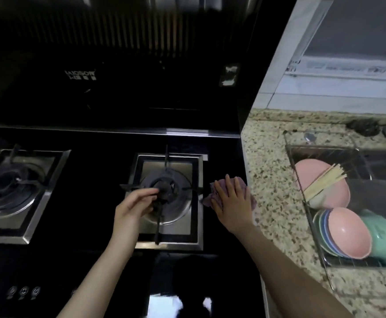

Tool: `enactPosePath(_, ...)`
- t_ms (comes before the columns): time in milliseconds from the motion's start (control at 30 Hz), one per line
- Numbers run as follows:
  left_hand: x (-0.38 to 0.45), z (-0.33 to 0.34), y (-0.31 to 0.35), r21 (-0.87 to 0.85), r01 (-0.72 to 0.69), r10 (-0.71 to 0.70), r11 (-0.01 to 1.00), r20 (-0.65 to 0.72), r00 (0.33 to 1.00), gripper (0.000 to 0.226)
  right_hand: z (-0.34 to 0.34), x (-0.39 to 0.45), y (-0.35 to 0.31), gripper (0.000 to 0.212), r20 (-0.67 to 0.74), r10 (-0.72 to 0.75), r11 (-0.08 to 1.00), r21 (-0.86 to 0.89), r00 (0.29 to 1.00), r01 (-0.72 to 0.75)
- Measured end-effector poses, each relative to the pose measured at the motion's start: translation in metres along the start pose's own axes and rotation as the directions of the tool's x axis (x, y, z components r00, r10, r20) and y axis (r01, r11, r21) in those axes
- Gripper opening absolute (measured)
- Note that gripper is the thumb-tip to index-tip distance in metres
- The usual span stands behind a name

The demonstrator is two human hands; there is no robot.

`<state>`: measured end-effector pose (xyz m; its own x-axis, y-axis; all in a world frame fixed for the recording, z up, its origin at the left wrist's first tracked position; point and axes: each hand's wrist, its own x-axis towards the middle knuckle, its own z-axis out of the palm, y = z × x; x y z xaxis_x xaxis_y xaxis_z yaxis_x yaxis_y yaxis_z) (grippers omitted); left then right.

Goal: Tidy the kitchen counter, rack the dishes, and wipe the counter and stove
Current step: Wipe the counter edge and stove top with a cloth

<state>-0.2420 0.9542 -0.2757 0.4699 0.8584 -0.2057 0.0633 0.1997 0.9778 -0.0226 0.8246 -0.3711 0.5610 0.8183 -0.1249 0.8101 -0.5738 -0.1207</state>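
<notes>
Stove (95,226), head view: wiping under way. Right hand (232,203), fingers flat and spread, presses a purple cloth (244,191) on the black glass at the stove's right edge, beside the speckled surface (272,180). Left hand (134,205) curls its fingers on the pan support (162,193) of the right burner. Dishes look racked: bowls (348,232) and chopsticks (325,180) sit in the rack (306,203). Left burner (15,187) likely still to wipe. Dim and blurred; rack cut off at right; whether the support is lifted is unclear.

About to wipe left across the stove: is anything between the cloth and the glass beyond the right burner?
Yes. The right burner's pan support sits directly left of the cloth under the right hand, and the left hand grips it.
</notes>
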Motion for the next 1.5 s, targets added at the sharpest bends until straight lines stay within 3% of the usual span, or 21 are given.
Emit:
enactPosePath(367, 0.002, -0.005, -0.003, -0.017, -0.021, 0.016, 1.000, -0.214, 0.977, 0.031, -0.015, 0.151, 0.017, 0.053, 0.017, -0.169, 0.983, -0.064, 0.986, 0.169)
enactPosePath(567, -0.011, -0.017, 0.002, 0.020, -0.021, 0.026, 1.000, -0.247, 0.969, 0.030, -0.012, 0.167, 0.021, 0.057, 0.007, -0.191, 0.978, -0.080, 0.982, 0.190)
enactPosePath(867, -0.041, -0.011, 0.003, -0.014, -0.019, 0.014, 1.000, -0.268, 0.963, 0.025, -0.002, 0.050, 0.012, 0.061, 0.097, -0.216, 0.971, -0.081, 0.972, 0.224)
enactPosePath(1100, -0.114, -0.036, -0.003, -0.068, -0.059, 0.039, 0.996, -0.255, 0.966, 0.030, -0.004, -0.082, -0.005, 0.052, -0.092, -0.301, 0.954, -0.042, 0.949, 0.298)
enactPosePath(1233, -0.166, -0.049, -0.013, -0.099, -0.065, 0.035, 0.993, -0.284, 0.958, 0.032, 0.004, -0.142, -0.011, 0.034, -0.170, -0.320, 0.940, 0.066, 0.932, 0.334)
enactPosePath(1267, -0.174, -0.049, -0.016, -0.116, -0.057, 0.022, 0.992, -0.288, 0.957, 0.033, 0.006, -0.151, -0.012, 0.027, -0.185, -0.303, 0.925, 0.177, 0.935, 0.335)
enactPosePath(1333, -0.187, -0.042, -0.018, -0.148, -0.022, -0.019, 0.989, -0.269, 0.963, 0.032, -0.002, -0.169, -0.016, 0.022, -0.177, -0.176, 0.789, 0.563, 0.968, 0.247)
enactPosePath(1400, -0.195, -0.027, -0.015, -0.157, 0.025, -0.060, 0.987, -0.221, 0.973, 0.028, -0.019, -0.178, -0.016, 0.019, -0.072, 0.044, 0.481, 0.875, 0.996, 0.042)
enactPosePath(1500, -0.206, 0.015, -0.007, -0.144, 0.098, -0.116, 0.985, -0.118, 0.986, 0.025, -0.054, -0.182, -0.005, 0.020, 0.184, 0.209, 0.088, 0.975, 0.961, -0.206)
